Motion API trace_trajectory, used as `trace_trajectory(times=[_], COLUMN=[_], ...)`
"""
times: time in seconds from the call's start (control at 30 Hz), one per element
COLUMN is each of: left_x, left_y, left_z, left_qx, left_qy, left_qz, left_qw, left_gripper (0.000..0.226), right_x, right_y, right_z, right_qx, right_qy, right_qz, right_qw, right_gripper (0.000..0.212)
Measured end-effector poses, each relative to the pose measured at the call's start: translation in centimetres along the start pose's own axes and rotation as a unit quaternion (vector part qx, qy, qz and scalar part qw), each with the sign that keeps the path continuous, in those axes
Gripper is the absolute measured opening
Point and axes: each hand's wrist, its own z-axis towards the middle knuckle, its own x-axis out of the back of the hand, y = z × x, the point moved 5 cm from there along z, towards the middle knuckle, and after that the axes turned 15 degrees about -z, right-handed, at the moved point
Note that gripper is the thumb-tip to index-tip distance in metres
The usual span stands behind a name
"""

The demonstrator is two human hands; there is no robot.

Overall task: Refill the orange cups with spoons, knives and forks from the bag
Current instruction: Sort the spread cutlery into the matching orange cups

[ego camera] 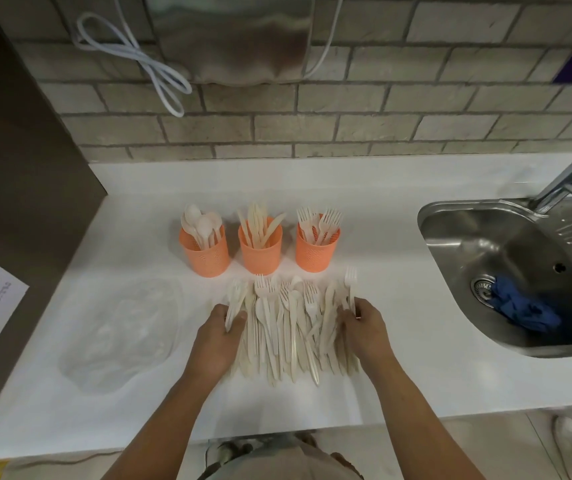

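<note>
Grips pile (291, 327) edges with left hand (220, 336) fingers, pinches fork (350, 284) with right hand (364, 332); risks mis-sorting tangled pieces or toppling a cup (315, 254).

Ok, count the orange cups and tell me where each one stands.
3, in a row on the white counter behind the loose cutlery: the left cup with spoons, the middle cup with knives, the right cup with forks. None seems hidden.
</note>
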Motion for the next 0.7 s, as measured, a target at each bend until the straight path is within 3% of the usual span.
trace_trajectory(times=[0.23, 0.47, 0.57, 0.7], left_x=[-0.8, -4.9, -6.6, -6.8], left_y=[2.8, 7.3, 8.2, 8.4], left_z=[-0.8, -2.9, -3.6, -4.1], left_qx=[0.032, 0.069, 0.070, 0.070], left_qy=[-0.029, -0.109, -0.130, -0.091], left_qz=[-0.172, -0.324, -0.341, -0.350], left_qw=[0.984, 0.937, 0.928, 0.930], left_gripper=[0.022, 0.031, 0.032, 0.032], right_x=[1.2, 0.1, -1.2, -2.5], right_y=[-1.7, -5.5, -6.7, -8.0], right_z=[-1.6, -5.0, -6.4, -7.6], right_qx=[0.027, 0.072, 0.100, 0.141], right_qy=[0.006, -0.005, -0.008, -0.023], right_qz=[0.120, 0.171, 0.159, 0.122], right_qw=[0.992, 0.983, 0.982, 0.982], right_gripper=[0.019, 0.048, 0.043, 0.031])
